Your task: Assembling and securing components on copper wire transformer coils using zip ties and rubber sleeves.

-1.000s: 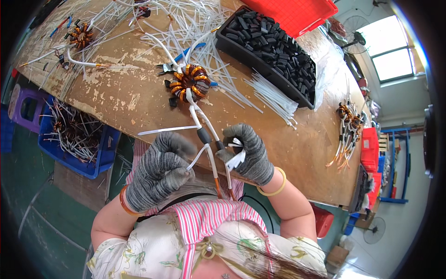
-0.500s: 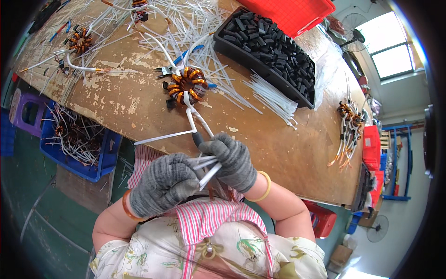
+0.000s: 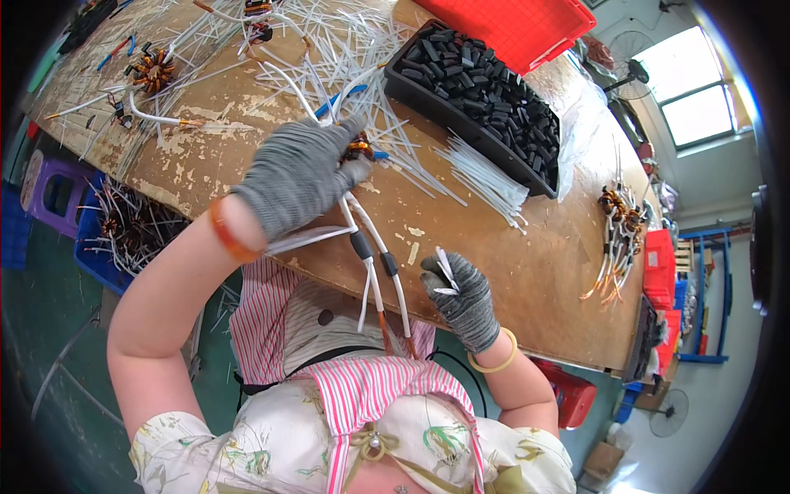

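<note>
My left hand (image 3: 300,177), in a grey knit glove, reaches over a copper-wound ring coil (image 3: 360,148). Its fingers and thumb close around the coil, hiding most of it. Two white leads run from the coil toward me over the table edge, with a black sleeve (image 3: 360,244) on one and another black sleeve (image 3: 389,263) on the other. A white cable tie (image 3: 309,239) sticks out sideways from the leads. Gloved as well, my right hand (image 3: 462,303) is curled around a few white cable tie pieces (image 3: 446,274). A blue-handled tool (image 3: 341,100) lies partly hidden beside the coil.
A black tray (image 3: 473,123) of small black blocks stands behind, next to a bundle of cable ties (image 3: 485,177). Loose white strips (image 3: 329,41) litter the far table. More coils (image 3: 154,72) lie at left, others (image 3: 623,214) at right. A blue crate (image 3: 103,259) sits below left.
My left hand has left the leads and moved up onto the coil. My right hand has moved right and down with the cable tie pieces. Both black sleeves now show.
</note>
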`<action>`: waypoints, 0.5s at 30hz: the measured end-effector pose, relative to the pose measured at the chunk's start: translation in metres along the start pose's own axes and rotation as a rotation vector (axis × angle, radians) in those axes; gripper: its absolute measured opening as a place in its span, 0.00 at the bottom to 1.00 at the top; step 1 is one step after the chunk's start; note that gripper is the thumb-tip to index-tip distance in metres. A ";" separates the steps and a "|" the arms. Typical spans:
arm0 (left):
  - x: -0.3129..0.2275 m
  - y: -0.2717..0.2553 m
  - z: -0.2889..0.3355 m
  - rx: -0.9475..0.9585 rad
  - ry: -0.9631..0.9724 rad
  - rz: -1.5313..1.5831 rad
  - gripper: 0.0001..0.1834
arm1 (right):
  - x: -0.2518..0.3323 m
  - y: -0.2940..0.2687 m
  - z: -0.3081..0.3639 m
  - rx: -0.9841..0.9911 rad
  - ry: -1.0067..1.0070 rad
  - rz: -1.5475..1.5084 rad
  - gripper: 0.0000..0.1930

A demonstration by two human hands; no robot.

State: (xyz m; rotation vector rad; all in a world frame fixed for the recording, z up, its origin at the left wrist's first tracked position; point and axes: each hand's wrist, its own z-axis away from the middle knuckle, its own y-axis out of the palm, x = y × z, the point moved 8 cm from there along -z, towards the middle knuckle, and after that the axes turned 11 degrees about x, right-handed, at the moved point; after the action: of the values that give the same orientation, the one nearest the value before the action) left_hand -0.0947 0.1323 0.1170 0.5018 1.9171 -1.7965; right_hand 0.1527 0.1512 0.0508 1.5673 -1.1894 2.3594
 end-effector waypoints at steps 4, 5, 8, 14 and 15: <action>0.003 0.041 -0.020 0.070 0.000 -0.356 0.33 | -0.011 0.001 0.008 0.055 0.027 -0.231 0.13; 0.005 0.047 -0.020 0.072 0.003 -0.358 0.33 | -0.014 0.001 0.010 0.070 0.042 -0.218 0.13; 0.014 0.034 -0.006 -0.137 0.020 0.028 0.41 | -0.022 -0.002 0.015 0.028 0.055 -0.228 0.14; 0.050 0.059 0.030 -0.408 0.145 0.985 0.45 | -0.007 0.025 0.015 0.257 0.137 -0.472 0.15; 0.054 0.067 0.035 -0.448 0.180 1.273 0.46 | -0.008 0.034 0.015 0.299 0.190 -0.458 0.14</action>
State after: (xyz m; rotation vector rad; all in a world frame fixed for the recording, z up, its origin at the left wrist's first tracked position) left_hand -0.0993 0.1005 0.0301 1.3253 1.3982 -0.5035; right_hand 0.1526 0.1207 0.0283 1.4482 -0.3964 2.3686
